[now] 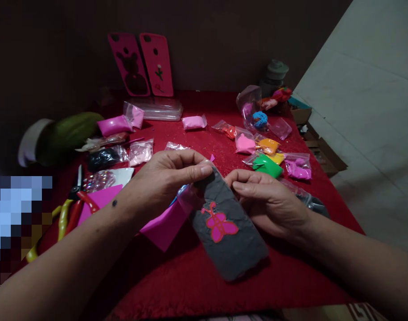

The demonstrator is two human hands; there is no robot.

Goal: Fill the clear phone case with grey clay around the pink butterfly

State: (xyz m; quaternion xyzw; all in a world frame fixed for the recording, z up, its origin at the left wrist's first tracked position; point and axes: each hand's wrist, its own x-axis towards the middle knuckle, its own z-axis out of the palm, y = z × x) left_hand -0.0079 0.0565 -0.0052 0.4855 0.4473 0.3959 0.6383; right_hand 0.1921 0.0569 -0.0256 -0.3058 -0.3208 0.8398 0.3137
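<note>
Your left fingers [201, 171] pinch the grey case [239, 245] at its top; your right fingers [241, 176] grasp its side, likely steadying the butterfly [220, 226] towards you.

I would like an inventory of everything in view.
Phone case: one, grey with pink butterfly, lower centre
Standing cases: two, pink, against back wall
Clear case: count unclear, transparent, before them
Cloth: one, red, centre
Small bags: many, mixed colours, across the cloth
Lump: one, blue, back right
Sheet: count unclear, pink, centre and left
Tools: count unclear, red and yellow handles, left
Long object: one, green, left
Bottle: one, greyish, back right
Boxes: two or more, brown, right
Left hand: one, on the case's top
Right hand: one, at its right edge
</note>
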